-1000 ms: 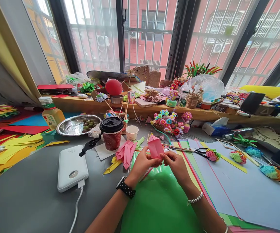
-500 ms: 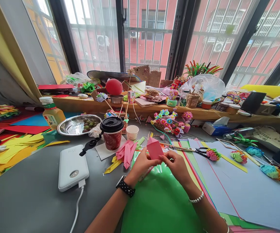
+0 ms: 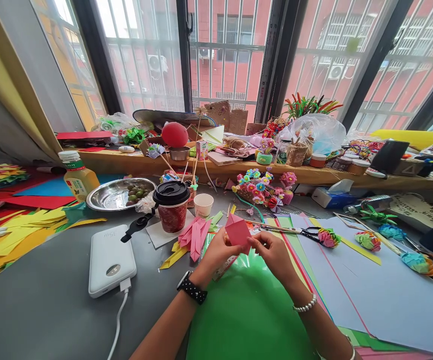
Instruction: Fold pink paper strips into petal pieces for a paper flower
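Both of my hands hold a folded piece of pink paper (image 3: pixel 238 231) above a green sheet (image 3: pixel 246 310). My left hand (image 3: pixel 218 252) pinches its lower left edge, and a black dotted watch band sits on that wrist. My right hand (image 3: pixel 274 255) pinches the lower right edge, with a pearl bracelet on the wrist. Several folded pink pieces (image 3: pixel 194 234) lie just left of my hands on the grey table (image 3: pixel 47 310).
A white power bank (image 3: pixel 111 260) with a cable lies at left. A red coffee cup with black lid (image 3: pixel 171 205), a small paper cup (image 3: pixel 203 204) and a metal bowl (image 3: pixel 116 194) stand behind. Scissors (image 3: pixel 306 232) and paper flowers lie at right. Yellow paper strips (image 3: pixel 17 235) cover the far left.
The pink paper has tilted slightly and my fingers have shifted along its lower edge. Everything else stays in place.
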Demonstrator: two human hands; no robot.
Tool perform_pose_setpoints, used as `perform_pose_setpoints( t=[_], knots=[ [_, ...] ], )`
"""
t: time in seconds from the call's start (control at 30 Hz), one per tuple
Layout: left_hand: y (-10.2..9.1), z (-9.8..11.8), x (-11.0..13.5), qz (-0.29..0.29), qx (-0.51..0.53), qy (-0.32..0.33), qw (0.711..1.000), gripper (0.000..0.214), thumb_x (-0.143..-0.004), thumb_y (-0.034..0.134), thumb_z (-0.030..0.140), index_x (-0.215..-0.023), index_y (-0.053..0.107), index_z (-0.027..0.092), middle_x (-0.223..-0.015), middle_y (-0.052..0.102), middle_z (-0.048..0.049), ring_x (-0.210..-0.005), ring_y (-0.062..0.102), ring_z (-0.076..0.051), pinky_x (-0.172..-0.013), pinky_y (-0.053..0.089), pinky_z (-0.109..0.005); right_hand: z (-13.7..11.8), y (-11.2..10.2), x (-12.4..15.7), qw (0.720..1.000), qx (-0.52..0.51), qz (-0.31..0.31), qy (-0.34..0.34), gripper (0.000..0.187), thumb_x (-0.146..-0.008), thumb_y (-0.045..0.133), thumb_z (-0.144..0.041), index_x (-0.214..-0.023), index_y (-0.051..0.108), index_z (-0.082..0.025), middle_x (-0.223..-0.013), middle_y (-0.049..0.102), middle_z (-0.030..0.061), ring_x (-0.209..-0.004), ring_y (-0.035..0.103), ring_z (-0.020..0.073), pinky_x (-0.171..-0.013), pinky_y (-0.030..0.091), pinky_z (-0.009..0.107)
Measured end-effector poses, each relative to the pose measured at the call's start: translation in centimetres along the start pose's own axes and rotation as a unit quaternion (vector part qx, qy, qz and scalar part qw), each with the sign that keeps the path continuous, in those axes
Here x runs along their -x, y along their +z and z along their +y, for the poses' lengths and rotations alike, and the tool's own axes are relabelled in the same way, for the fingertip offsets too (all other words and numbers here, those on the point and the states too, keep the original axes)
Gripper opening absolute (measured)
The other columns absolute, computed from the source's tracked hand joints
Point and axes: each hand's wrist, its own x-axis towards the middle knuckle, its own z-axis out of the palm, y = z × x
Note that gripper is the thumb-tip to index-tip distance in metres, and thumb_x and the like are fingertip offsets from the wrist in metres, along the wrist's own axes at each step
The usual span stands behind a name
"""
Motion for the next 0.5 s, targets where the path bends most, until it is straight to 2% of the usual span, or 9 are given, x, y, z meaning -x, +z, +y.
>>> perform_pose_setpoints(
  t=[0.17, 0.27, 0.5],
  knots=[
    [0.10, 0.67, 0.17, 0.007, 0.018, 0.009, 1.000, 0.026, -0.053, 0.070, 0.028, -0.061, 0.051, 0.012, -0.055, 0.052, 0.0028, -0.051, 0.046, -0.008, -0.048, 0.033, -0.018, 0.08, -0.01, -0.08, 0.999, -0.031, -0.032, 0.019, 0.031, -0.071, 0.051, -0.045, -0.063, 0.058, -0.016, -0.058, 0.055, 0.0011, -0.054, 0.050, 0.0132, -0.051, 0.039, 0.023],
    [0.20, 0.73, 0.31, 0.006, 0.046, -0.002, 0.999, 0.028, -0.057, 0.067, 0.031, -0.051, 0.046, 0.013, -0.048, 0.044, 0.0051, -0.046, 0.039, -0.005, -0.045, 0.029, -0.018, -0.15, 0.13, 0.08, 0.997, -0.043, -0.061, 0.028, 0.030, -0.071, 0.052, -0.044, -0.062, 0.058, -0.015, -0.057, 0.055, 0.0006, -0.052, 0.049, 0.0124, -0.049, 0.038, 0.022],
    [0.60, 0.74, 0.57, 0.015, 0.099, -0.014, 0.995, 0.020, -0.056, 0.069, 0.026, -0.056, 0.053, 0.012, -0.054, 0.053, 0.0018, -0.052, 0.048, -0.008, -0.054, 0.038, -0.020, -0.88, 0.07, 0.24, 0.995, -0.070, -0.072, 0.006, 0.025, -0.073, 0.051, -0.038, -0.065, 0.060, -0.016, -0.061, 0.056, 0.0005, -0.056, 0.049, 0.0117, -0.051, 0.039, 0.022]
  ],
)
